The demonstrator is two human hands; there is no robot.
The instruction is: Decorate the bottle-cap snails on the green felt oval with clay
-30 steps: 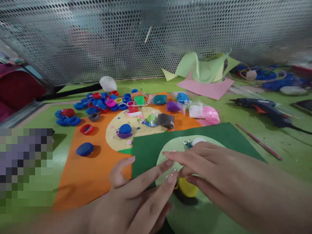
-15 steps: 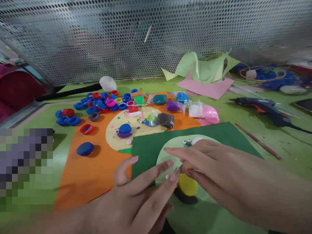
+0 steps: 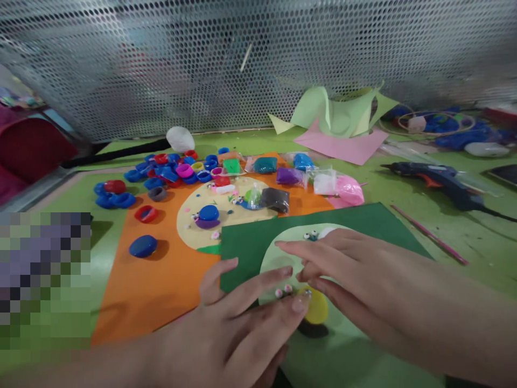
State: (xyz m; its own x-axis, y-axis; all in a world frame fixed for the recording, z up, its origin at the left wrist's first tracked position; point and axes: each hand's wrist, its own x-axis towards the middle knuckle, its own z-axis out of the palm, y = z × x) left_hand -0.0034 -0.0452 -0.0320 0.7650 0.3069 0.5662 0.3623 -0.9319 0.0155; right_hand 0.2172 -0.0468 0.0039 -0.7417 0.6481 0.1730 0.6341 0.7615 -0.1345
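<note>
My left hand has its fingers spread over the green paper. Its index fingertip overlaps the edge of a yellow bottle cap, which has a dark shape under it. My right hand hovers just above, its thumb and index finger drawn together beside the cap; what they hold, if anything, is hidden. One longer finger of it points left. Two small white-and-pink balls sit left of the cap. Googly eyes on a teal piece and a partly covered white cap lie behind my right hand.
An orange sheet with a cream circle and cap figures lies left. Behind are a pile of bottle caps and bagged clay. A glue gun and a pink stick lie right, cut paper at the back.
My left index fingertip has moved right, away from my right fingertips and onto the yellow cap's edge. Both small white-and-pink balls now show. My right hand has barely shifted.
</note>
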